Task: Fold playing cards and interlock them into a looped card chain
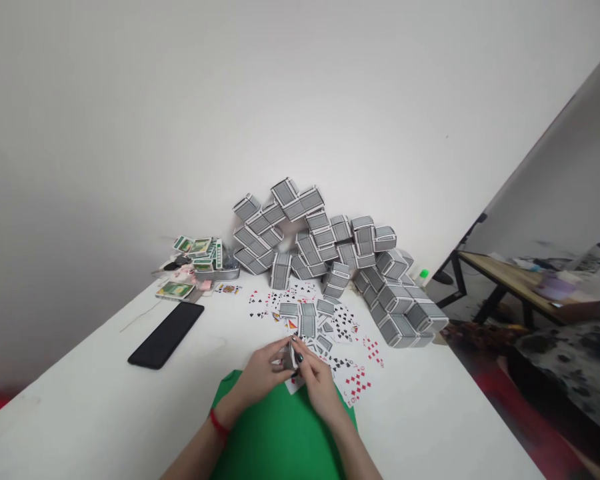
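Observation:
Both my hands meet over the near part of the table, closed round a folded playing card (291, 357). My left hand (264, 365) pinches its left side. The fingers of my right hand (319, 381), with dark nails, press its right side. Fingers hide part of the card, and I cannot tell if it is one or more. Just beyond lie loose playing cards (307, 320), some grey back up, others face up. Behind them stands a pile of grey boxes folded from cards (315, 247).
A black phone (167, 335) lies on the white table (80, 400) at the left. Green card boxes (200, 248) are stacked at the back left. More folded boxes (405, 320) are heaped at the right edge. A person (575, 360) sits at the right by a wooden table (510, 275).

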`<state>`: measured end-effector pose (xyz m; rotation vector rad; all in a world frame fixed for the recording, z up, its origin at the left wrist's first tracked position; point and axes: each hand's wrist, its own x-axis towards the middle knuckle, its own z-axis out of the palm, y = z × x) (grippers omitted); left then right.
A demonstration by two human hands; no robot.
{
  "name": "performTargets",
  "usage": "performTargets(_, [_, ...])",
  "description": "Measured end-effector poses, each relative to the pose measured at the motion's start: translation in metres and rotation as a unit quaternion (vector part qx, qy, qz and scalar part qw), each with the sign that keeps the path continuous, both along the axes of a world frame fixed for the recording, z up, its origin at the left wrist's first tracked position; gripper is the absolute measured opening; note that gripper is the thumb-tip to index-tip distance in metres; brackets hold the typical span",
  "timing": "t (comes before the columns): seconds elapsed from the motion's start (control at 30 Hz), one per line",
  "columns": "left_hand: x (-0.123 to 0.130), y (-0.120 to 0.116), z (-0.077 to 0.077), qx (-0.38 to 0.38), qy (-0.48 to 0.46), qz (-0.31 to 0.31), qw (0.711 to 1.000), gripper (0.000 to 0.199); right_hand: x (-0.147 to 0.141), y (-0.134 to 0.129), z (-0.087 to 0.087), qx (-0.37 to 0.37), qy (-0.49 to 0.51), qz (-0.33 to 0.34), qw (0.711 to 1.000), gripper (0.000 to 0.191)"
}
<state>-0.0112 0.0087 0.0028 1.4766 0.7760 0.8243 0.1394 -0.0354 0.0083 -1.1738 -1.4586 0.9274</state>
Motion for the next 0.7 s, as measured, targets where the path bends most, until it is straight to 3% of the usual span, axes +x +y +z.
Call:
performTargets(0.17, [-0.001, 0.001, -0.011, 0.136, 0.070, 0.030, 0.988, 0.058, -0.008, 0.004, -0.010, -0.070, 0.177, -0.097, 0.977, 0.045])
performTargets(0.33, [-0.004, 0.003, -0.018, 0.252, 0.160, 0.040, 0.954, 0.060, -0.002, 0.006, -0.016, -0.196, 0.239, -0.061, 0.949, 0.030])
performTargets(0.47, [-0.005, 0.002, -0.019, 0.276, 0.189, 0.025, 0.942, 0.059, 0.004, 0.008, -0.020, -0.205, 0.217, -0.046, 0.953, 0.028])
performTargets(0.7, [-0.005, 0.003, -0.023, 0.287, 0.210, 0.025, 0.934, 0.061, 0.002, 0.010, -0.024, -0.163, 0.072, -0.081, 0.981, 0.027])
